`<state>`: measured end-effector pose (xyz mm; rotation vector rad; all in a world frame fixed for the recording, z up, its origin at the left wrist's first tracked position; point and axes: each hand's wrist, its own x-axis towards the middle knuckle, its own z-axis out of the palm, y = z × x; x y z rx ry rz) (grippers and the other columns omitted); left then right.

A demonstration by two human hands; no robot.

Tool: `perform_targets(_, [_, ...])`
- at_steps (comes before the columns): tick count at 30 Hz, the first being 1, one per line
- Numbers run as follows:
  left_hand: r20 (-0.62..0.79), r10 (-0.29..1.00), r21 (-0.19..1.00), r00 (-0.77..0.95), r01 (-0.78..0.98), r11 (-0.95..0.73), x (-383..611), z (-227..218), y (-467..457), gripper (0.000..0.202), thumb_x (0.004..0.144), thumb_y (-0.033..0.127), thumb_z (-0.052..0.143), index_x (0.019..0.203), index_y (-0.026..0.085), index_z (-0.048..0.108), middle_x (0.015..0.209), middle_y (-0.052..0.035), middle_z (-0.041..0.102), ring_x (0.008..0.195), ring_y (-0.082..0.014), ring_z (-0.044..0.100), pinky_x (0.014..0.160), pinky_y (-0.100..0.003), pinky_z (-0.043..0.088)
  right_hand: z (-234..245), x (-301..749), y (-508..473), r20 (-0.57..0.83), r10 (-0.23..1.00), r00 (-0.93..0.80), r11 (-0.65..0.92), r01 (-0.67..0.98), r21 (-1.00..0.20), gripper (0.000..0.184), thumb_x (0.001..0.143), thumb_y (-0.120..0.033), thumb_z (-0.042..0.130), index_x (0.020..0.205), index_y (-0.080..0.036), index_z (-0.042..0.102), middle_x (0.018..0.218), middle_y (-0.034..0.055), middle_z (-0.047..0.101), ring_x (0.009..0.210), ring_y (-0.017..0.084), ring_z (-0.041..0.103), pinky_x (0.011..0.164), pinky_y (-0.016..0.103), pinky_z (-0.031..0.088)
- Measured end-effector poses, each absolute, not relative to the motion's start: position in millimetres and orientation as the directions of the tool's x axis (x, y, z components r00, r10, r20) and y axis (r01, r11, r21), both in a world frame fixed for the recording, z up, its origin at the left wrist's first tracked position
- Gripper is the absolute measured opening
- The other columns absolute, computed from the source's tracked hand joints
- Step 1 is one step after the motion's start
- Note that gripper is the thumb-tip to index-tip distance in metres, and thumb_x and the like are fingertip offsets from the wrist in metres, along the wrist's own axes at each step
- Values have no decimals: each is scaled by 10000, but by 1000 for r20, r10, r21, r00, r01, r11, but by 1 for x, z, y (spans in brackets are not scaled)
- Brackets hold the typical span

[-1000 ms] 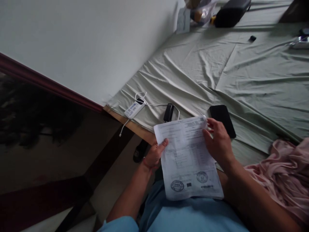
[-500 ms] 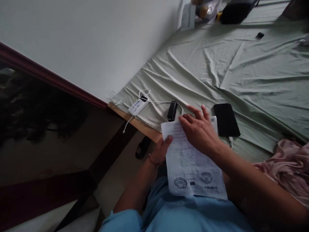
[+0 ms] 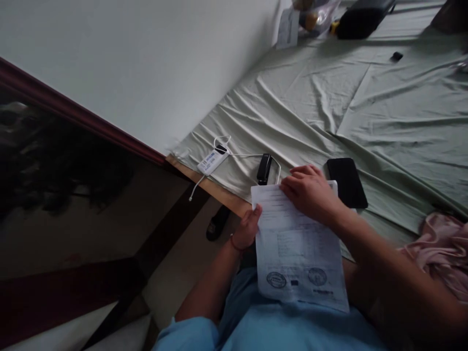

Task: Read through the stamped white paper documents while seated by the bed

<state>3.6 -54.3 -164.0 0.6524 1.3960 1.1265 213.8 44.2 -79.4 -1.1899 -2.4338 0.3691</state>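
A printed paper sheet (image 3: pixel 302 248) with round stamps near its bottom lies tilted over my lap. My left hand (image 3: pixel 248 228) is closed on its left edge, the thumb on top. My right hand (image 3: pixel 310 192) rests over the upper right part, its fingers curled together at the top edge; the fingertips are partly hidden. Just beyond the sheet's top edge, a black stapler-like object (image 3: pixel 263 168) lies on the bed. To the right of my right hand is a dark phone (image 3: pixel 347 183).
A white power strip or adapter (image 3: pixel 212 162) with a looped white cable lies at the bed's wooden edge (image 3: pixel 219 192). A pink cloth (image 3: pixel 444 253) is bunched at right. At the back are a black case (image 3: pixel 363 19) and a small black item (image 3: pixel 397 56). A wall (image 3: pixel 146 63) bounds the left.
My right hand's fingers were spread and raised above the sheet's top; now they are drawn together and curled at its edge. My left hand keeps its hold. The view has shifted slightly.
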Motion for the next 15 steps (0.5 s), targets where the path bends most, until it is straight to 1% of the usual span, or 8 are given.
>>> perform_targets(2, [-413, 888, 908, -203, -166, 384, 1, -162, -54, 568, 694, 697, 778, 914, 175, 746, 836, -58, 687, 910, -221, 643, 887, -327, 531, -82, 231, 56, 165, 818, -552, 561, 700, -442, 249, 1011, -343, 555, 915, -201, 736, 987, 40, 677, 1088, 258, 554, 1018, 473, 391])
perform_targets(3, [-428, 882, 901, -196, -176, 398, 1, -161, -54, 618, 701, 738, 741, 937, 167, 740, 873, -68, 701, 932, -233, 654, 887, -341, 541, -84, 240, 62, 123, 830, -545, 534, 710, -459, 258, 1001, -350, 544, 929, -196, 739, 990, 51, 677, 1056, 260, 561, 957, 444, 424])
perform_targets(5, [-463, 873, 869, -155, -273, 413, 0, -159, -53, 710, 700, 774, 713, 1043, 153, 720, 978, -95, 726, 1036, -271, 668, 927, -380, 558, -89, 257, 70, 70, 872, -485, 449, 733, -510, 268, 959, -393, 566, 962, -186, 737, 951, 69, 673, 982, 252, 578, 871, 395, 452])
perform_targets(7, [-462, 875, 840, -141, -387, 381, 0, -158, -52, 760, 676, 739, 766, 1149, 150, 690, 1107, -116, 724, 1165, -300, 642, 1008, -410, 549, -96, 268, 72, 33, 916, -400, 329, 700, -634, 358, 932, -472, 577, 1084, -178, 713, 918, 79, 665, 852, 209, 601, 788, 349, 468])
perform_targets(9, [-451, 878, 827, -158, -444, 345, -1, -157, -51, 753, 676, 698, 798, 1176, 148, 680, 1188, -128, 706, 1251, -312, 603, 1068, -426, 527, -104, 272, 65, -26, 945, -325, 171, 563, -809, 524, 905, -563, 583, 1239, -162, 636, 917, 85, 660, 763, 182, 615, 712, 314, 484])
perform_targets(11, [-447, 878, 820, -171, -470, 327, -2, -158, -51, 718, 694, 678, 797, 1166, 148, 687, 1214, -133, 699, 1291, -316, 578, 1097, -436, 512, -110, 270, 51, -112, 933, -343, 4, 321, -947, 634, 882, -622, 599, 1298, -145, 568, 969, 103, 664, 781, 187, 640, 703, 305, 519])
perform_targets(13, [-449, 876, 815, -176, -483, 321, -3, -160, -50, 707, 703, 675, 792, 1177, 161, 688, 1243, -125, 689, 1297, -314, 574, 1103, -441, 508, -116, 264, 35, -181, 905, -386, -145, 121, -982, 645, 878, -650, 609, 1262, -134, 572, 1011, 119, 665, 821, 195, 652, 733, 310, 546])
perform_targets(15, [-465, 865, 812, -187, -480, 333, -2, -161, -49, 722, 693, 689, 791, 1188, 174, 686, 1269, -114, 678, 1278, -308, 587, 1093, -434, 512, -122, 260, 20, -231, 905, -358, -228, 50, -972, 610, 878, -648, 622, 1193, -126, 606, 997, 115, 666, 811, 194, 651, 717, 293, 546])
